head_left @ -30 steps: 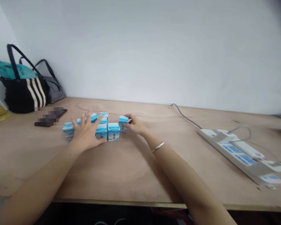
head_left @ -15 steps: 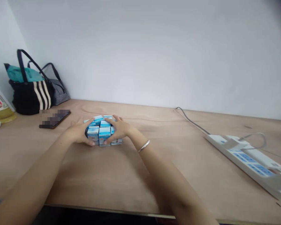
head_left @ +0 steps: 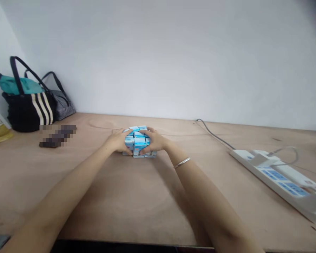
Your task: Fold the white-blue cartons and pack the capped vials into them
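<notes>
A cluster of several small blue-and-white cardboard boxes [head_left: 139, 147] is pressed together on the wooden table, between my two hands. Curved round the cluster's left side is my left hand [head_left: 119, 141], its thumb at the front and its fingers reaching over the top and back. My right hand [head_left: 156, 140], with a silver bangle on the wrist, clasps the right side in the same way, its thumb against a front box. Fingers and palms hide the outer boxes in part.
On the right of the table [head_left: 137, 203] lies a white power strip [head_left: 276, 181] with a grey cable [head_left: 216, 135] running to the wall. A dark phone-like slab [head_left: 59, 137], a black striped bag [head_left: 28, 109], a grey striped bag [head_left: 64, 105] and a bottle of yellow liquid [head_left: 0, 131] are at left.
Both hands have moved to the right across the table, carrying the clasped boxes along. The boxes sit closer together. The camera view has shifted slightly.
</notes>
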The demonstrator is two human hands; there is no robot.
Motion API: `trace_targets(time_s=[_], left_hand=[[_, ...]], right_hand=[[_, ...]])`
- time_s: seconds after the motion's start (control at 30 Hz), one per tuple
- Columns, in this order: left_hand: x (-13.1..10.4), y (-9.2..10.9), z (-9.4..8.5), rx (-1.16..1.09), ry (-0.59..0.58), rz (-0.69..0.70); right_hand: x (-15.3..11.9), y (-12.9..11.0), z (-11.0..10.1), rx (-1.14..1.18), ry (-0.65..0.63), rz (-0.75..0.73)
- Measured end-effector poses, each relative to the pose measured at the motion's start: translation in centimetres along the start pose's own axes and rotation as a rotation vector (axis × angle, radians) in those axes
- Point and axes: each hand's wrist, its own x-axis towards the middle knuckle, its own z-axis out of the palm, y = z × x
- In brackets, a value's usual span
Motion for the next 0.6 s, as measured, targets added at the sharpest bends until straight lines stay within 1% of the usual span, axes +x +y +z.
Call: trace_targets(time_s=[0.1, 0.2, 0.37, 0.47, 0.5, 0.53, 0.6], left_hand=[[2.0, 1.2, 0.1, 0.011, -0.045, 0.004], [3.3, 1.2, 0.1, 0.017, -0.034, 0.015], [4.2, 0.6, 0.3, 0.013, -0.025, 0.003], [4.0, 0.4, 0.0, 0.002, -0.018, 0.011], [3.6, 0.3, -0.2, 0.000, 0.002, 0.013], [3.2, 0.3, -0.4, 0.002, 0.039, 0.019], [1.8, 0.4, -0.8, 0.018, 0.158, 0.059]], right_hand=[[0.2, 1.6, -0.8, -0.020, 0.024, 0.040], [1.2, 2.4, -1.1, -0.039, 0.039, 0.043], [3.0, 3.2, -1.0, -0.063, 0.035, 0.025], [3.1, 3.2, -1.1, -0.083, 0.046, 0.017], [2.9, 3.0, -1.1, -0.102, 0.072, 0.016], [2.6, 2.7, -1.2, -0.130, 0.125, 0.011], [1.4, 1.7, -1.0, -0.208, 0.306, -0.021]])
